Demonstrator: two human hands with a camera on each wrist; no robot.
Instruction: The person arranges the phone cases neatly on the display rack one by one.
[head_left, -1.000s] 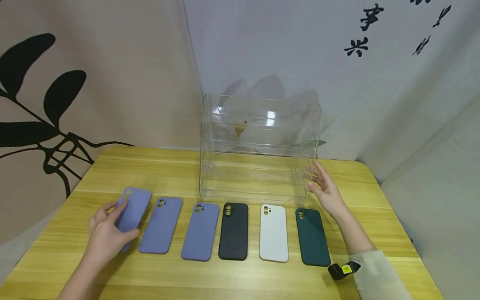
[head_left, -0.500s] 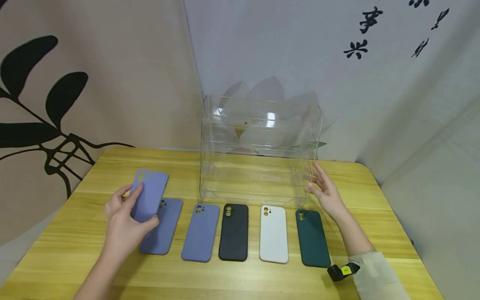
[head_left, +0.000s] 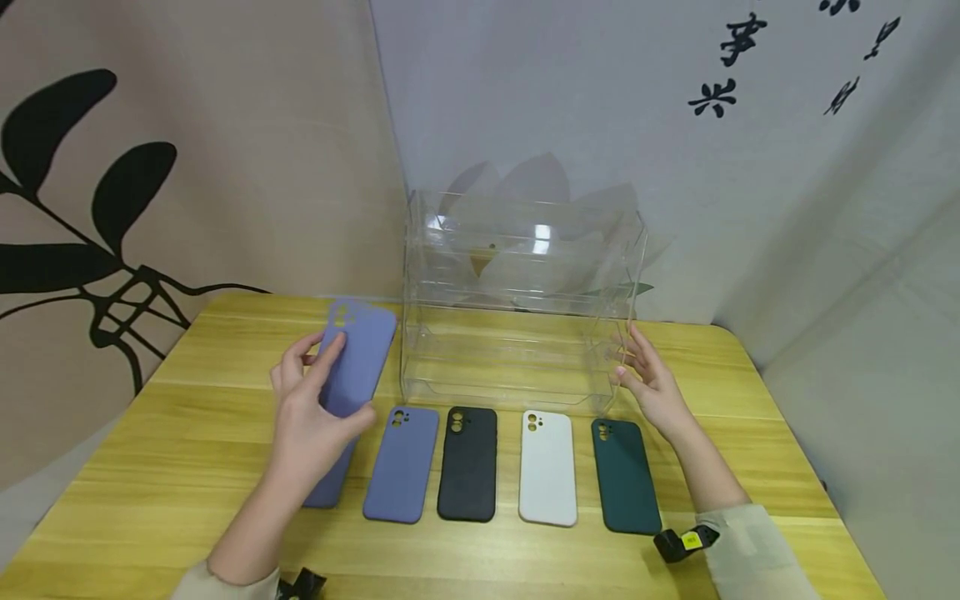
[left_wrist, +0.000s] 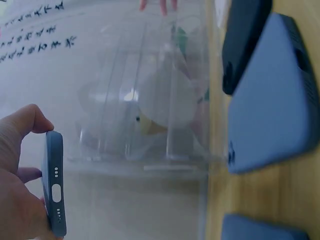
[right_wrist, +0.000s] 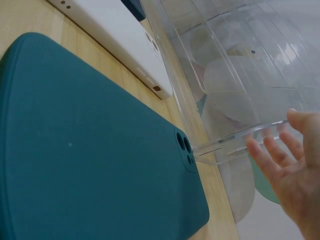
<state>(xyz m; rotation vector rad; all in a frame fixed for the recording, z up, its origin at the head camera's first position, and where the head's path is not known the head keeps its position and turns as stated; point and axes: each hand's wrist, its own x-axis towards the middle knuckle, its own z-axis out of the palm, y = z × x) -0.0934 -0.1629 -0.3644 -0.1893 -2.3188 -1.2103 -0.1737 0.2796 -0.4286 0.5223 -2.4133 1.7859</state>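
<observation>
My left hand [head_left: 307, 417] pinches a purple phone case [head_left: 367, 354] by its sides, raised above the table and tilted. The left wrist view shows that case [left_wrist: 56, 175] edge-on, its port cutouts facing the camera. Below it lies a second purple case [head_left: 327, 490], mostly covered by the hand and the held case. The clear tiered display rack [head_left: 517, 350] stands to the right of the held case. At the rack's right side, my right hand [head_left: 651, 383] rests its fingers and thumb against the side panel; in the right wrist view this hand [right_wrist: 295, 165] has loosely extended fingers.
Along the rack's front lie a third purple case [head_left: 401, 467], a black case [head_left: 467, 467], a white case [head_left: 547, 471] and a dark green case [head_left: 628, 479]. The wooden table [head_left: 465, 562] ends at a printed cloth backdrop [head_left: 525, 83].
My left hand has lifted the leftmost purple case off the table and carried it rightward and back, over the second purple case, toward the rack. My right hand stays at the rack.
</observation>
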